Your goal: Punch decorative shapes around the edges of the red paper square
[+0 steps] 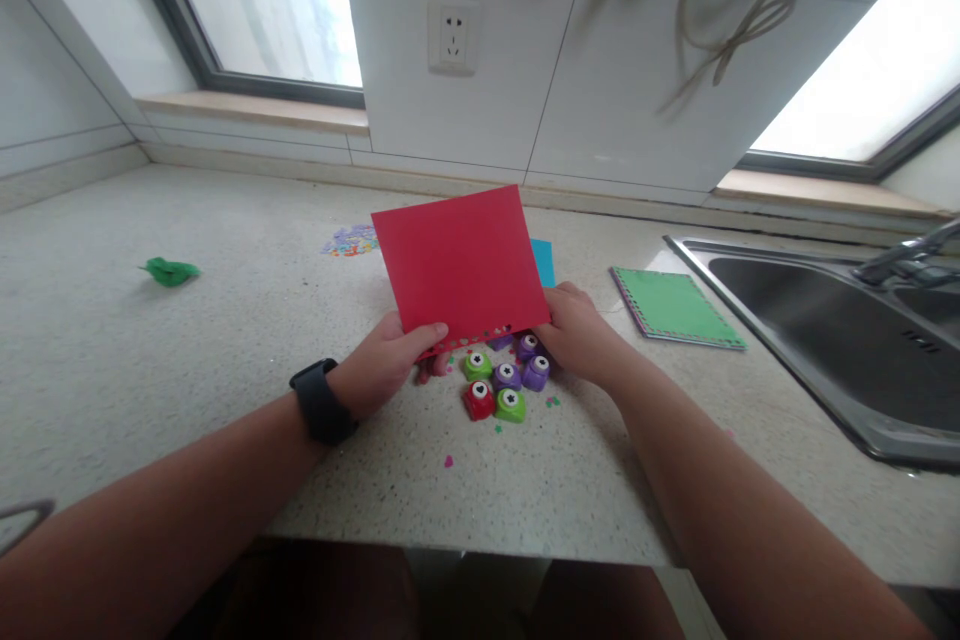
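Note:
A sheet of red paper point(465, 265) is held tilted above the counter, with a row of small punched holes along its lower edge. My left hand point(386, 360) pinches its lower left corner, thumb on top and fingers underneath. My right hand point(581, 335) is closed at the lower right corner; its fingertips are partly hidden behind the sheet. Just below the paper sits a cluster of several small craft punches: a red punch point(478, 400), a green punch point(511, 406) and a purple punch point(536, 373) among them. Another purple one is partly covered by the sheet.
A stack of punched cards with a green card point(686, 305) on top lies right, beside the steel sink point(825, 340). Blue paper point(543, 262) shows behind the red sheet. Paper confetti point(351, 240) and a crumpled green piece point(171, 271) lie left on the counter point(247, 340).

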`<state>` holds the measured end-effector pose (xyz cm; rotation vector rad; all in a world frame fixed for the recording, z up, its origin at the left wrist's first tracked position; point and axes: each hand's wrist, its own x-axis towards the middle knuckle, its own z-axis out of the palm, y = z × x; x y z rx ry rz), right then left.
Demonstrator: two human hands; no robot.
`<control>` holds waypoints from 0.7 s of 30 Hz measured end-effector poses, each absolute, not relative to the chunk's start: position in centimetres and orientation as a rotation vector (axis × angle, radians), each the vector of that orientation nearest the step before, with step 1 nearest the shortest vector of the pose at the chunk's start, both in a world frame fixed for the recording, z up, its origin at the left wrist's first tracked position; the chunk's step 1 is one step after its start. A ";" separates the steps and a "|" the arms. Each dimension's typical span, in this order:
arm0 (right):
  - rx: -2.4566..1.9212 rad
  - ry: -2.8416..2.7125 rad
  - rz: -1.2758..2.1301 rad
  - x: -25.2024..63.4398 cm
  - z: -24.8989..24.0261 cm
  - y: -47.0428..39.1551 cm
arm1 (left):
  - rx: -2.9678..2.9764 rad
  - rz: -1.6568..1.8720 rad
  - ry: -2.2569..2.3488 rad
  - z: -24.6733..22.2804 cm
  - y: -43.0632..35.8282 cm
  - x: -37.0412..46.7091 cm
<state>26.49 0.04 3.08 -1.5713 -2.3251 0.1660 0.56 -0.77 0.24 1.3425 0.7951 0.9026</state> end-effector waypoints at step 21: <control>-1.118 -1.481 0.962 26.0 4.3 -1.5 | 1.430 0.817 0.738 0.5 -0.9 0.3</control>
